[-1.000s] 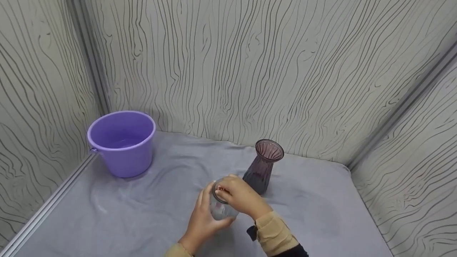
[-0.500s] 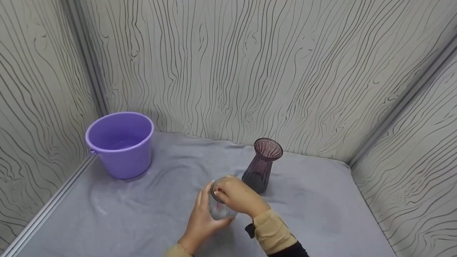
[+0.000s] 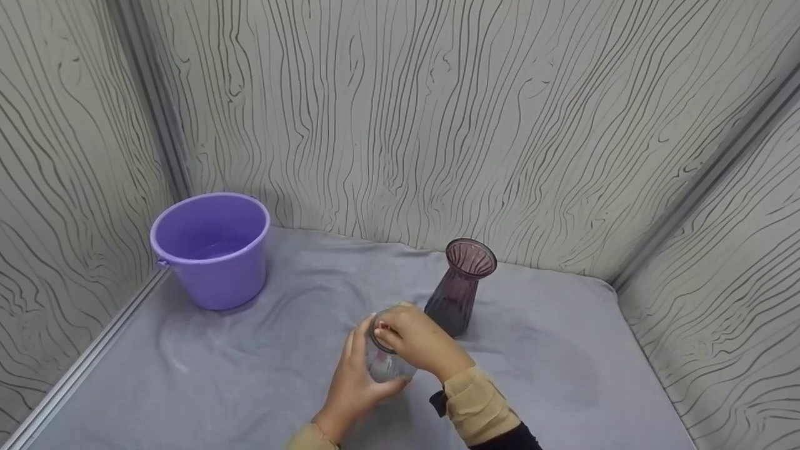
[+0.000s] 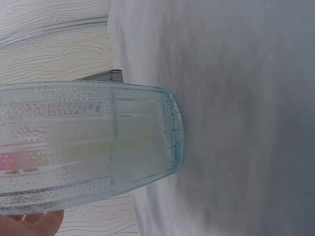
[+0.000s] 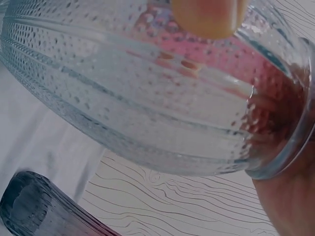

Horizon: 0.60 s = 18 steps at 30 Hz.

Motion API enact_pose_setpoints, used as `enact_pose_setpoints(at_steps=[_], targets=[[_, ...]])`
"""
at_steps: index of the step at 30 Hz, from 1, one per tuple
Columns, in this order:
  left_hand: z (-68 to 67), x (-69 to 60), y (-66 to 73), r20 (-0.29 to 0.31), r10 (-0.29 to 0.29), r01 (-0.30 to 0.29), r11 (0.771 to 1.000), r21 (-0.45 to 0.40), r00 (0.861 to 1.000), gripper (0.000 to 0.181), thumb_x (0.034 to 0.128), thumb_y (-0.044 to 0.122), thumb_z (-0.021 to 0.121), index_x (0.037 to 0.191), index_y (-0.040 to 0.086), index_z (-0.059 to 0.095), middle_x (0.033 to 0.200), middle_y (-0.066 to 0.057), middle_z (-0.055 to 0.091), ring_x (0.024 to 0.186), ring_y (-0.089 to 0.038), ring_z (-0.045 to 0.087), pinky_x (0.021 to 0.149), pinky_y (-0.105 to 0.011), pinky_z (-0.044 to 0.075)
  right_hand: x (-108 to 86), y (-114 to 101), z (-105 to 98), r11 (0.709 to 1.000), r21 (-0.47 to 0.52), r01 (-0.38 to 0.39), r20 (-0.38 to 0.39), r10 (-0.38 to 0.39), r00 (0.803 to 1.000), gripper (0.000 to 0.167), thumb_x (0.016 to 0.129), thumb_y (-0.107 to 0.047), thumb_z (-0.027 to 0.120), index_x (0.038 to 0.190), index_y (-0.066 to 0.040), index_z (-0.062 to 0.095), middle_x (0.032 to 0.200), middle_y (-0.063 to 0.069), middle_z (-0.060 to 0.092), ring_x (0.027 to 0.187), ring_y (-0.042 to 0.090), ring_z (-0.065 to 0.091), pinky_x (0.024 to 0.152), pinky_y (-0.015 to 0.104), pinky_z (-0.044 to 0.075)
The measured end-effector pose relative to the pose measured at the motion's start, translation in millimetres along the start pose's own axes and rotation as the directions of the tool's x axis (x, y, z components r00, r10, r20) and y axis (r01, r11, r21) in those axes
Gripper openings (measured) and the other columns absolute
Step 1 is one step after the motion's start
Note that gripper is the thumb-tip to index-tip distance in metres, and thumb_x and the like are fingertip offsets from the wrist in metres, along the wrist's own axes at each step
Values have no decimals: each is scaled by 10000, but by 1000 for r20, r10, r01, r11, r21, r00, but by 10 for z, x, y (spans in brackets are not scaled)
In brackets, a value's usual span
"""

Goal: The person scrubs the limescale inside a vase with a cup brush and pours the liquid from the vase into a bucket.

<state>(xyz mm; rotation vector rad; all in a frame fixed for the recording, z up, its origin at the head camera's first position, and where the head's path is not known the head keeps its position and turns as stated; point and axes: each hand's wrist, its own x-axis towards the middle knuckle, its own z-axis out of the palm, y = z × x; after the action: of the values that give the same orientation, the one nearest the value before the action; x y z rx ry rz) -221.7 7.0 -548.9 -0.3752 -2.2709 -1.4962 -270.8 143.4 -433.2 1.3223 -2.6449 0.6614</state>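
Note:
My left hand holds a clear, dimpled glass vase tilted above the grey cloth, fingers on its far side and thumb on the near side. At the vase's mouth my right hand has its fingers bent into the opening, pinching a pink thing. Through the glass in the right wrist view, the pink thing runs inward from those fingers. A pale yellow band continues from it in the left wrist view; its kind stays blurred. Behind the right hand stands a ribbed purple glass vase, untouched.
At the back left a purple bucket stands on the cloth near the wall. Grey cloth covers the table. Wood-patterned panels close in the back and both sides.
Both hands keep nearly the same places around the glass vase. The right fingers and the pink thing shift slightly at its mouth. The head view tilts a little.

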Motion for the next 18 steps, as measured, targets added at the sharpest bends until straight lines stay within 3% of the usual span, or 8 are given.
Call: enact_pose_setpoints(at_steps=[10,18], targets=[[2,13,-4,-1,-4,4,1000,1,1000,1054,738,410,903,1536,56,313,1477,-169,427,1313,-296,496,1038,-523,454,24,-34,-10,996,-88,-4,39,7,999,226,960,-68,664,743,-81,599,688,-61,461,724,115,441,743,315,436],[18,-12,-14,-3,20,-20,1000,2,1000,1047,756,424,892,1534,50,300,1469,-186,424,1301,-332,504,1018,-544,465,-9,-33,-43,1000,-8,-19,73,20,997,305,985,-84,628,696,-117,538,668,-108,399,693,78,396,739,288,405]])
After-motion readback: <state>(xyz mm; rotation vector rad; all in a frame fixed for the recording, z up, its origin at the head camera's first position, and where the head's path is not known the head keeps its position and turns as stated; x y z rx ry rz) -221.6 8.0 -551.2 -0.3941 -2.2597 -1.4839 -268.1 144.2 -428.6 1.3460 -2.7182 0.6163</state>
